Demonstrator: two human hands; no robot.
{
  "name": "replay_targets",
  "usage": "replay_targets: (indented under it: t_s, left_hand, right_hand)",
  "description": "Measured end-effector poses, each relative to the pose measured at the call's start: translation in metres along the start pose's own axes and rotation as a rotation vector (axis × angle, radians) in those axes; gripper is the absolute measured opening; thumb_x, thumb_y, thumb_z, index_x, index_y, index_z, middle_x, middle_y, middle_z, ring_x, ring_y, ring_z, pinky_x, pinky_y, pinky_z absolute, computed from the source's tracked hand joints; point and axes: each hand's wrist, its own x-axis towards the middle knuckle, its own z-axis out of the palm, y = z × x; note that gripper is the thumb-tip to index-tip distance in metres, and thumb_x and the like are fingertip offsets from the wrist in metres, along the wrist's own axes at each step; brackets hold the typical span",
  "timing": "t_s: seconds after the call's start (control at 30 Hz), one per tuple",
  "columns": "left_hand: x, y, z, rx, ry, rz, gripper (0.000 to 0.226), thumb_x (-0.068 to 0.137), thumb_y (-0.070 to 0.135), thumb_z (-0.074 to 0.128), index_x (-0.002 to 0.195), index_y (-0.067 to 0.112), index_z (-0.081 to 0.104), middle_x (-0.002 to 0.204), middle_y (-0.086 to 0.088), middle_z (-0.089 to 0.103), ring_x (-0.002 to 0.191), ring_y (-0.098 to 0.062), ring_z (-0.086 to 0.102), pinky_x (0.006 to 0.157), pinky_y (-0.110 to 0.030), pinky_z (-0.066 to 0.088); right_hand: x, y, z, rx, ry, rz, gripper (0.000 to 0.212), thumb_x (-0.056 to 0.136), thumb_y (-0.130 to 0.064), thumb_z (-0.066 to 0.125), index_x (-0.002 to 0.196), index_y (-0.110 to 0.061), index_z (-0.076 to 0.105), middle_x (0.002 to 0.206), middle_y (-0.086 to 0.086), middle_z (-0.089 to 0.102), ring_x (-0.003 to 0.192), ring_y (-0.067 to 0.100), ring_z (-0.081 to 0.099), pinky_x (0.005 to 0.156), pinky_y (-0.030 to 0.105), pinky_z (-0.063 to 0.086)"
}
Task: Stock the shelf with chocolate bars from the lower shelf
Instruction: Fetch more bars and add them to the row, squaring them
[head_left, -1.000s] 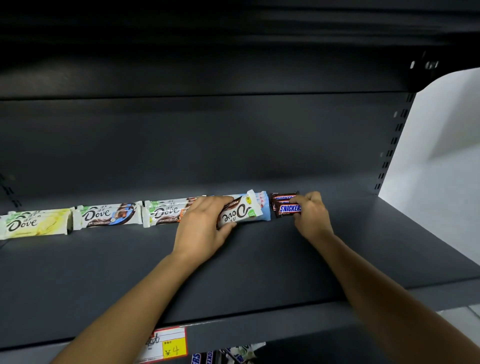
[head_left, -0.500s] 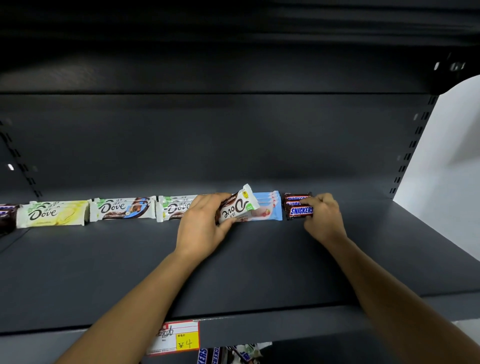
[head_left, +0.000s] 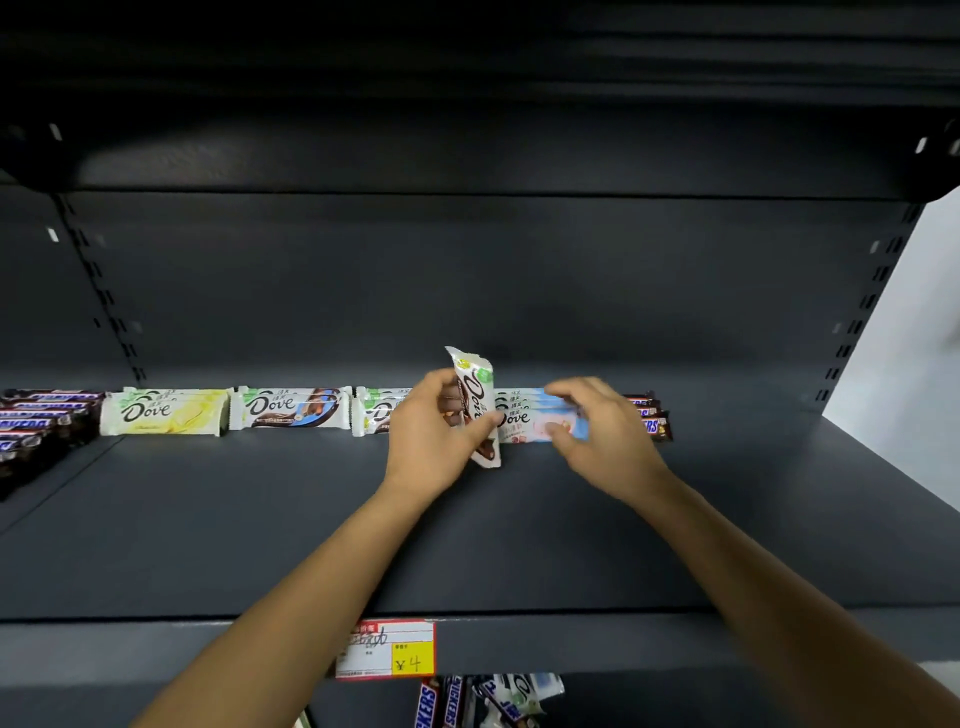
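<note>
Since the head camera is our only view, we judge handling from it alone. The Dove bar in the centre of the frame looks light, thin and stiff, but we expect it to snap if bent, and its glossy wrapper is probably slippery. We would hold it by the long edges near the middle, not by the crimped ends. It stands almost upright, lifted clear of the row, with its lower end just above the shelf. Our left hand pinches it, thumb across the printed face and fingers curled behind. Just right of centre, our right hand is smeared by motion. Its fingers bend over the top of the blue Dove stack and the thumb sits low at the stack's front, but we cannot tell whether it grips the stack or only touches it. Behind that hand, a Snickers stack shows at the right end of the row. To the left lie a half-hidden Dove stack, a brown-and-blue Dove stack, a yellow Dove stack and more Snickers at the left edge. At bottom centre, a price tag hangs above the bars on the lower shelf.
</note>
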Motion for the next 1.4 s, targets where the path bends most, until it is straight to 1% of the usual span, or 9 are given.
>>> replay_targets:
  t_s: [0.2, 0.3, 0.47, 0.6, 0.7, 0.8, 1.1, 1.2, 1.4]
  left_hand:
    - [0.002, -0.003, -0.017, -0.561, -0.068, -0.46, 0.04, 0.064, 0.028, 0.083, 0.079, 0.012, 0.05, 0.08, -0.009, 0.063, 0.081, -0.023, 0.068, 0.084, -0.037, 0.056]
    - [0.001, -0.006, -0.035, -0.684, -0.092, -0.602, 0.031, 0.077, 0.026, 0.077, 0.087, 0.012, 0.052, 0.091, -0.011, 0.067, 0.08, -0.013, 0.067, 0.076, -0.023, 0.056]
    - [0.0, -0.019, -0.065, -0.744, -0.107, -0.682, 0.027, 0.082, 0.026, 0.072, 0.097, 0.007, 0.06, 0.098, -0.011, 0.071, 0.083, -0.011, 0.068, 0.074, -0.02, 0.055]
    - [-0.001, -0.037, -0.084, -0.708, -0.178, -0.796, 0.022, 0.085, 0.028, 0.067, 0.09, 0.008, 0.065, 0.079, -0.007, 0.068, 0.074, -0.014, 0.066, 0.062, -0.019, 0.055]
    - [0.001, -0.054, -0.102, -0.635, -0.245, -0.866, 0.018, 0.089, 0.026, 0.063, 0.092, 0.008, 0.064, 0.079, -0.007, 0.07, 0.072, -0.016, 0.068, 0.053, -0.02, 0.054]
    - [0.007, -0.067, -0.12, -0.534, -0.246, -0.849, 0.006, 0.089, 0.014, 0.061, 0.085, 0.01, 0.059, 0.075, -0.005, 0.063, 0.063, -0.014, 0.065, 0.054, -0.021, 0.056]
    - [0.034, -0.09, -0.122, -0.147, -0.218, -0.556, 0.032, 0.082, 0.005, 0.066, 0.059, 0.015, 0.047, 0.058, -0.005, 0.057, 0.049, -0.012, 0.057, 0.06, -0.025, 0.057]
    - [0.045, -0.096, -0.115, -0.07, -0.19, -0.509, 0.033, 0.075, 0.013, 0.07, 0.051, 0.017, 0.049, 0.048, 0.002, 0.058, 0.056, -0.019, 0.063, 0.077, -0.038, 0.058]
    - [0.058, -0.099, -0.103, -0.006, -0.167, -0.443, 0.039, 0.078, 0.017, 0.069, 0.045, 0.017, 0.048, 0.045, 0.006, 0.056, 0.066, -0.022, 0.069, 0.077, -0.039, 0.058]
  right_hand:
    - [0.005, -0.063, 0.029, 0.127, -0.183, -0.04, 0.06, 0.073, -0.023, 0.075, 0.127, -0.023, 0.047, 0.124, -0.007, 0.054, 0.112, 0.012, 0.052, 0.09, 0.022, 0.039]
    - [0.007, -0.078, 0.041, 0.051, -0.214, -0.04, 0.062, 0.077, -0.017, 0.068, 0.132, -0.024, 0.04, 0.131, -0.006, 0.048, 0.118, 0.017, 0.048, 0.095, 0.031, 0.041]
    - [0.005, -0.098, 0.061, -0.1, -0.162, -0.096, 0.056, 0.08, -0.019, 0.064, 0.132, -0.024, 0.041, 0.125, -0.004, 0.049, 0.112, 0.019, 0.05, 0.085, 0.034, 0.047]
    - [0.0, -0.11, 0.081, -0.25, -0.119, -0.183, 0.05, 0.076, -0.028, 0.071, 0.121, -0.017, 0.054, 0.111, 0.003, 0.058, 0.104, 0.025, 0.057, 0.075, 0.034, 0.049]
    - [-0.003, -0.119, 0.094, -0.277, -0.205, -0.15, 0.051, 0.081, -0.032, 0.065, 0.128, -0.019, 0.049, 0.117, 0.002, 0.055, 0.11, 0.023, 0.051, 0.086, 0.034, 0.045]
    - [-0.003, -0.123, 0.103, -0.316, -0.279, -0.123, 0.047, 0.085, -0.028, 0.059, 0.13, -0.022, 0.045, 0.123, -0.002, 0.054, 0.113, 0.019, 0.046, 0.094, 0.029, 0.037]
    - [0.024, -0.118, 0.115, -0.494, -0.247, -0.087, 0.037, 0.083, -0.013, 0.052, 0.119, -0.018, 0.047, 0.112, 0.0, 0.06, 0.109, 0.023, 0.049, 0.094, 0.032, 0.031]
    - [0.035, -0.111, 0.122, -0.495, -0.214, -0.054, 0.039, 0.079, -0.01, 0.055, 0.117, -0.016, 0.05, 0.114, 0.002, 0.058, 0.11, 0.025, 0.048, 0.096, 0.033, 0.032]
    - [0.045, -0.096, 0.137, -0.509, -0.146, -0.01, 0.041, 0.065, 0.0, 0.065, 0.105, -0.011, 0.059, 0.098, 0.008, 0.06, 0.092, 0.031, 0.056, 0.08, 0.039, 0.046]
